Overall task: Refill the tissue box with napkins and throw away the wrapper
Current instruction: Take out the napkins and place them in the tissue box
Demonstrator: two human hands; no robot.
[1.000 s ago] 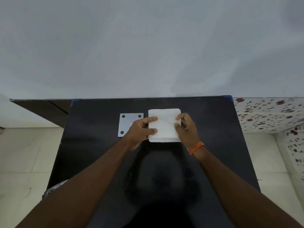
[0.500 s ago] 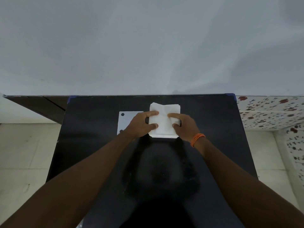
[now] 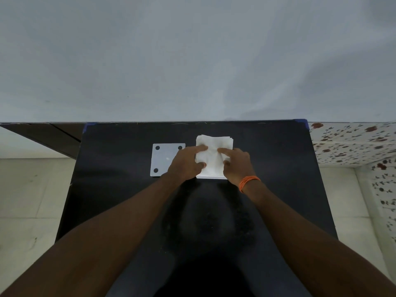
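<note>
— Both index fingers have crept inward since a second ago, and the top napkin is now rumpled between them. See it?

— Yes. Start at the left, though: what lies at nine o'clock of the stack?

— That flat white plate [image 3: 165, 159] with dark round holes at its corners, flat on the black table [image 3: 267, 159]. Its right part is hidden under the left hand [image 3: 186, 164].

— How does that arm come in?

— From seven o'clock, forearm straight, wrist low. The left hand is half curled: index finger stretched toward one o'clock onto the paper, thumb pressing the stack's left edge below it.

— And the napkins themselves?

— The napkin stack [image 3: 214, 156] sits at twelve o'clock on the table, toward its far edge, just beside the plate. The top sheet is creased in the middle.

— The right side?

— The right hand [image 3: 236, 166] reaches in from five o'clock, an orange band [image 3: 249, 182] on the wrist. Its index finger points toward ten o'clock on the top sheet, thumb lower down on the paper, remaining fingers folded. The two fingertips are near each other but apart, both pinching paper.
</note>
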